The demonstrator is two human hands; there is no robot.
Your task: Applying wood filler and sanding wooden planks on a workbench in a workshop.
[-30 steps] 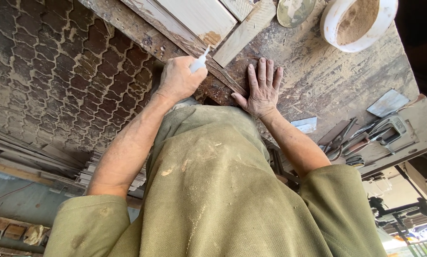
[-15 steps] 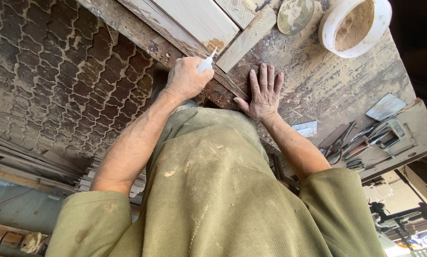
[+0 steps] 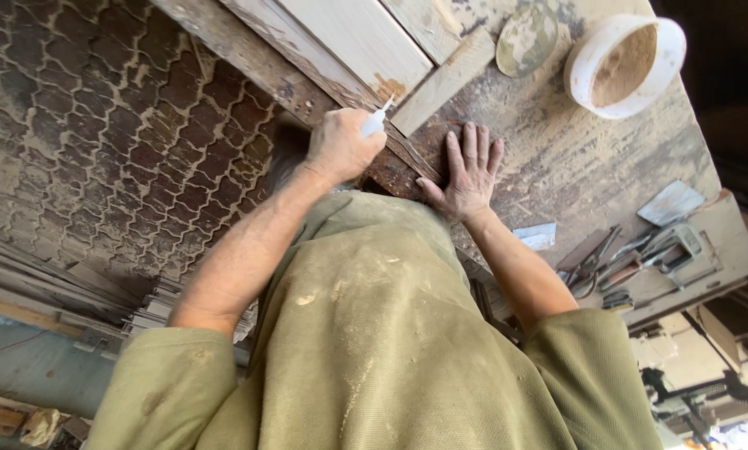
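Note:
My left hand (image 3: 341, 146) is closed around a small white tube (image 3: 376, 122), its nozzle pointing at the end of a pale wooden strip (image 3: 443, 81). Beside it my right hand (image 3: 467, 171) lies flat, fingers spread, on a dark worn piece of wood (image 3: 428, 142) at the near edge of the workbench (image 3: 574, 158). Pale planks (image 3: 366, 37) lie side by side just beyond my left hand. My olive, dust-marked shirt fills the lower part of the view.
A white bucket of sawdust (image 3: 625, 62) and a round stained disc (image 3: 526, 37) stand at the bench's far side. Pliers and other metal tools (image 3: 632, 258) lie on the right, with paper scraps (image 3: 539, 236) nearby. Patterned paving (image 3: 99, 125) lies to the left.
The left hand with the tube has crept slightly toward the strip's end. The right hand stays flat on the dark wood.

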